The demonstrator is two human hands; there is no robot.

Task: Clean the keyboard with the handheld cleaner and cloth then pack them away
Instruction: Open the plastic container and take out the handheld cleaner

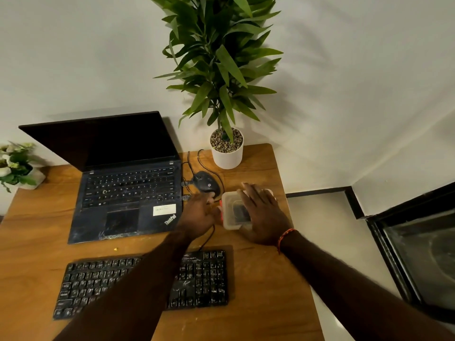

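Observation:
A black wired keyboard [202, 279] lies at the front of the wooden table [258, 303], partly covered by my left forearm. A small clear plastic box [230, 207] sits to the right of the laptop with something dark inside it. My right hand [263, 215] lies flat over the top of the box, fingers spread. My left hand [199, 215] is at the box's left side, next to a small red-orange part [220, 209] on that side. Whether the left fingers grip anything is blurred. The cleaner and cloth are not clearly visible.
An open black laptop [128, 188] stands at the left back. A black mouse [206, 182] with its cable lies just behind the box. A potted plant in a white pot [227, 156] stands at the back. A small flower pot [19, 168] sits at the far left. The table's right edge is close to the box.

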